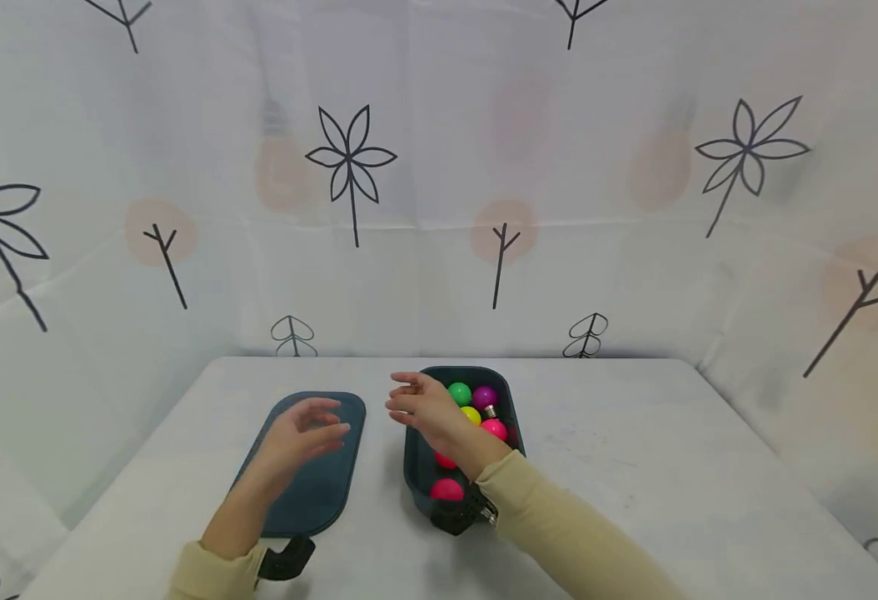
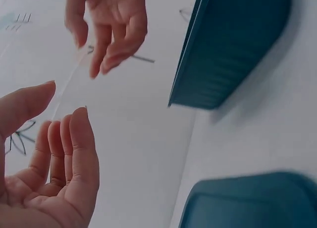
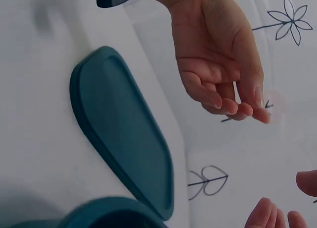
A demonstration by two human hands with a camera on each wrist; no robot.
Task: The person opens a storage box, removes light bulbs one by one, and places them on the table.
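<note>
My left hand (image 1: 292, 446) hovers over a flat dark teal lid (image 1: 311, 483), its fingers loosely bent and nothing between them. Over the left side of a deep teal bin (image 1: 411, 467) hangs my right hand (image 1: 435, 414), also holding nothing. Inside the bin lie several coloured bulbs, among them a green bulb (image 1: 459, 393), a purple bulb (image 1: 485, 397) and a pink bulb (image 1: 446, 489); two show metal screw bases. The right forearm hides part of the bin. In the left wrist view, the left fingers (image 2: 81, 139) and thumb stand apart.
A white table (image 1: 604, 467) carries the bin and the lid, with a gap between them. Behind it hangs a pale cloth (image 1: 439, 167) printed with flowers and twigs. Each wrist wears a black device (image 1: 287, 560).
</note>
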